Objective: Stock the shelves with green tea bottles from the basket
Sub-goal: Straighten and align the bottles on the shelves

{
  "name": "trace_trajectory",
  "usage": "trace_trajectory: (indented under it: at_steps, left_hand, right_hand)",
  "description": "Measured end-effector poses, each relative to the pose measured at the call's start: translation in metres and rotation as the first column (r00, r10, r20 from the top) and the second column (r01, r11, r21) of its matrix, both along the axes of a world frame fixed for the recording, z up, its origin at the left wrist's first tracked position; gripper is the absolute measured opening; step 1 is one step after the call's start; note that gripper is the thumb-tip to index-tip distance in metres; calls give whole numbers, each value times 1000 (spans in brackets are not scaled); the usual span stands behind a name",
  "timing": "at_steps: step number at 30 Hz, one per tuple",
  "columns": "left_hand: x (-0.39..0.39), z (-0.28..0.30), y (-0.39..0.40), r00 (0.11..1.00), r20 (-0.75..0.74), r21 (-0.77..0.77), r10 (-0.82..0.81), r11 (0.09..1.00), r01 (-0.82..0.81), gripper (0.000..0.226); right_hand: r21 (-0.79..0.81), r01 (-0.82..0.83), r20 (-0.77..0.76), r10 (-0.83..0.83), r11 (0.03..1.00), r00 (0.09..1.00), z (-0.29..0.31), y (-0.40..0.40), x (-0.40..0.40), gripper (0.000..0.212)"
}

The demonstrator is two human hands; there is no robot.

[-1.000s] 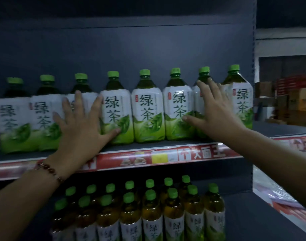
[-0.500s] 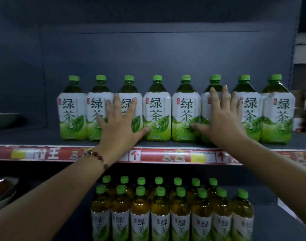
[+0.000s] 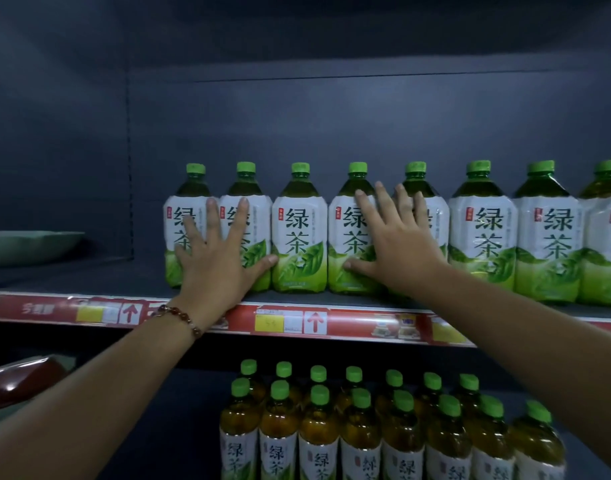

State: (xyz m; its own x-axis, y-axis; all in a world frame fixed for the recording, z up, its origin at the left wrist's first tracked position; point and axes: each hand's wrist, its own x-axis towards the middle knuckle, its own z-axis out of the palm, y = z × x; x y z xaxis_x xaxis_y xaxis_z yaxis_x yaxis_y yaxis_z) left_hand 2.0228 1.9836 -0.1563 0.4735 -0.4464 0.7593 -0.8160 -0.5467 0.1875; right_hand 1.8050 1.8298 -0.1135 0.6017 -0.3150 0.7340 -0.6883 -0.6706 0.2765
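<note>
Your left hand (image 3: pixel 216 261) and right hand (image 3: pixel 397 247) lie flat, fingers spread, pressing the green tea bottles (image 3: pixel 299 233) on the upper shelf (image 3: pixel 349 318), gripping nothing. Step judged: squaring the row. Basket unseen; space remains at nine o'clock.

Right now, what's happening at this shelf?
A person is facing up a row of large green-capped green tea bottles on the upper dark grey shelf. The left hand lies flat, fingers spread, across the two leftmost bottles; the right hand presses flat on the fourth and fifth. Neither has a grip on anything. Smaller amber green-capped bottles fill the shelf below. No basket is in view.
</note>
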Motion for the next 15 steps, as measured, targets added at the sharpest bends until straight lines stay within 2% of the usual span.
trace_trajectory:
  at_steps: [5,7,9,10,12,13,15]
  left_hand:
    - [5,2,5,999,46,23,19,1000,-20,90]
    - [15,4,15,999,-4,-64,-38,997,38,89]
    - [30,5,27,980,-143,-237,-138,966,102,99]
    - [39,7,34,944,-231,-335,-235,930,149,105]
    - [56,9,44,808,-362,-509,-464,825,246,120]
    - [62,9,47,762,-389,-543,-518,797,265,124]
    - [68,7,49,751,-389,-534,-534,795,288,114]
  right_hand:
    - [30,-22,17,22,999,1000,2,9,5,111]
    - [14,-101,32,100,995,994,4,20,13,108]
    - [27,-200,31,199,979,980,8,33,23,107]
    - [48,-254,38,253,966,967,12,40,31,107]
    - [75,-353,61,349,933,935,21,53,48,107]
    - [65,-391,66,387,918,920,25,59,57,106]
    - [41,-432,43,430,901,902,34,67,78,103]
